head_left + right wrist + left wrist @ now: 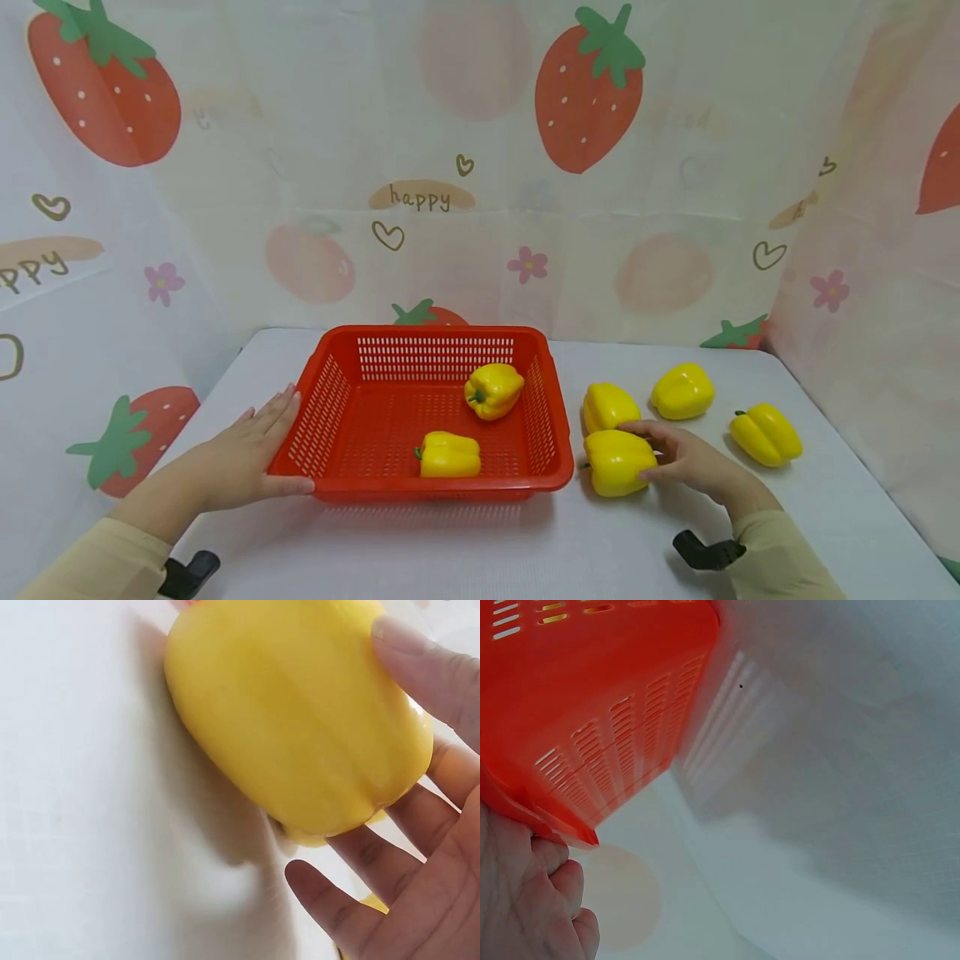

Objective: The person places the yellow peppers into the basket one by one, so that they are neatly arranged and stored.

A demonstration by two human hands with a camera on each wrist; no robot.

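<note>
My left hand (pixel 251 450) rests along the left rim of a red plastic basket (pixel 442 486), fingers extended and thumb at the front corner. The left wrist view shows that hand (pixel 532 900) right at the rim of the basket (pixel 592 682). Just right of the basket, my right hand (pixel 693 462) holds a yellow bell pepper (pixel 618 463) by its right end. From the right wrist, the thumb lies on one side of this pepper (pixel 292 712) and fingers reach behind the other. Inside the basket lie two more yellow bell peppers, one near the back right (pixel 495 392), one near the front (pixel 450 455).
A yellow bell pepper (pixel 611 407) lies right behind the held one. Farther right are two others, one toward the back (pixel 683 391) and one beyond my right hand (pixel 767 435). A strawberry-print cloth (pixel 480 275) hangs behind and beside the white table (pixel 360 558).
</note>
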